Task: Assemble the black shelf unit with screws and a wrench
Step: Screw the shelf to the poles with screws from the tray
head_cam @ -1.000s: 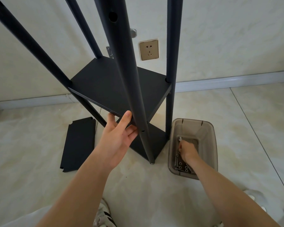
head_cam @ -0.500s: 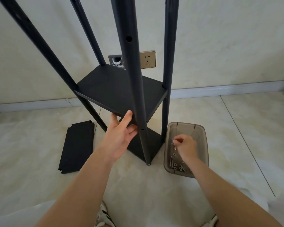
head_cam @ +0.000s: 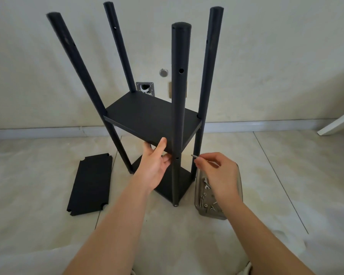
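Note:
The black shelf unit (head_cam: 147, 114) stands on the floor with four upright poles and two fitted shelves. My left hand (head_cam: 155, 163) holds the front edge of the middle shelf, thumb on top, beside the near pole (head_cam: 178, 116). My right hand (head_cam: 216, 171) pinches a silver screw (head_cam: 194, 155), its tip pointing left toward a small hole in the near pole just under the shelf. A grey plastic bin (head_cam: 237, 195) under my right hand holds several screws and a small wrench (head_cam: 206, 184).
A loose black shelf board (head_cam: 90, 183) lies flat on the tiled floor to the left. The wall with a socket plate and open wall box stands just behind the unit. A white slanted leg (head_cam: 338, 124) shows at far right.
My right hand came up out of the bin with a screw and moved left toward the near pole. The view tilted up, showing the pole tops. My left hand stays on the shelf.

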